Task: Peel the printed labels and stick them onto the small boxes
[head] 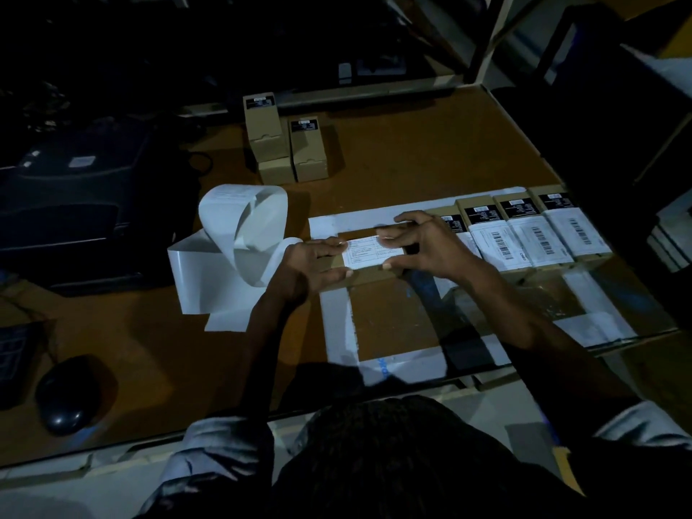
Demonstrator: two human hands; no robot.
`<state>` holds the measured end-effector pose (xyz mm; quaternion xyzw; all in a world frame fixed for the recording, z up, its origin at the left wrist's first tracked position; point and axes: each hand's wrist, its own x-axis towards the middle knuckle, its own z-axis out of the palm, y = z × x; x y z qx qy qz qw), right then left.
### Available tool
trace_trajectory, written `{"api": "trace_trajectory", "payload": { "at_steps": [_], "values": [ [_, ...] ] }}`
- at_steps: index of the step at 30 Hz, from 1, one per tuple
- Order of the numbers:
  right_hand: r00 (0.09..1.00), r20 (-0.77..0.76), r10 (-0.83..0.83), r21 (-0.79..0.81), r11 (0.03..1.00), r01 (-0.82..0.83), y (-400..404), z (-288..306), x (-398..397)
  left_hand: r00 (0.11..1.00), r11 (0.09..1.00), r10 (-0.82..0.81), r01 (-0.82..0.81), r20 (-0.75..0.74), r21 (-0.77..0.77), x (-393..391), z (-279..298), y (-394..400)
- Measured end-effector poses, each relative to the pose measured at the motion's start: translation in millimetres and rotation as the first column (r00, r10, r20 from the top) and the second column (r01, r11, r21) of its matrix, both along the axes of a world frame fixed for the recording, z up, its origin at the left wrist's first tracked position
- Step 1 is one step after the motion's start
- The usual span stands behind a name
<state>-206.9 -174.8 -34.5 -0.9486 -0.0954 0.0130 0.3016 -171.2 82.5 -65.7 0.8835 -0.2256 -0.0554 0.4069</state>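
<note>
Both hands are on the same small box (374, 271), which lies on its side on the brown surface (430, 151). The left hand (314, 262) grips the box's left end, thumb along the near edge and fingers over the top edge of a white printed label (369, 250). The right hand (419, 243) is curled over the box's right end, fingertips (385, 234) pressing down on the label's top edge and thumb at its lower corner. So the label sits on the box's upper face, pinned under both sets of fingers.

Just right of that box there's a row of labelled boxes (539, 234) packed side by side, each with a black sticker up top and a white barcode label below. Left of the box a long curl of white backing strip (239, 249) loops up and trails over the surface. Behind the box, well apart, stands a little stack of plain boxes (288, 140) with black stickers. Further left of the strip is a dark printer (82, 219), and near the front edge a black mouse (71, 395). It's pretty dim, so the label text is unreadable.
</note>
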Motion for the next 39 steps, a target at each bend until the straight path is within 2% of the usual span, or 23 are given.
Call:
{"api": "trace_trajectory", "payload": {
  "at_steps": [4,8,13,15,17,29,31,34,36,39],
  "values": [
    [0.994,-0.097,0.052,0.099,0.994,-0.042,-10,3,2,0.998,0.999,-0.004,0.006,-0.061,0.034,3,5,0],
    [0.991,-0.119,0.061,0.092,0.994,-0.050,-13,1,9,0.995,0.998,-0.003,0.010,-0.102,0.067,8,6,-1],
    [0.998,-0.015,-0.056,-0.019,0.998,0.056,21,2,8,0.994,0.999,-0.040,0.041,-0.098,0.007,9,7,2],
    [0.996,0.083,-0.030,-0.044,0.998,0.033,40,-1,5,0.995,0.998,-0.063,0.062,-0.076,-0.006,8,8,4],
    [0.995,0.101,-0.019,-0.037,0.999,0.023,46,-6,4,0.995,0.997,-0.076,0.075,-0.069,-0.014,8,8,5],
    [0.982,-0.180,0.051,0.099,0.994,-0.034,-7,1,4,0.992,0.998,-0.025,0.032,-0.120,0.056,4,12,-1],
    [0.988,-0.152,-0.026,0.078,0.996,0.038,3,0,6,0.992,0.997,-0.037,0.046,-0.121,0.066,5,13,0],
    [0.990,-0.020,-0.140,0.070,0.987,0.141,34,-5,5,0.993,0.996,-0.044,0.053,-0.107,0.078,6,14,0],
    [0.990,0.035,-0.134,0.039,0.990,0.133,50,-9,5,0.995,0.996,-0.028,0.036,-0.100,0.085,6,15,1],
    [0.993,0.058,-0.098,0.083,0.992,0.093,51,-11,5,0.995,0.994,-0.033,0.042,-0.089,0.099,7,12,1]
  ]
}}
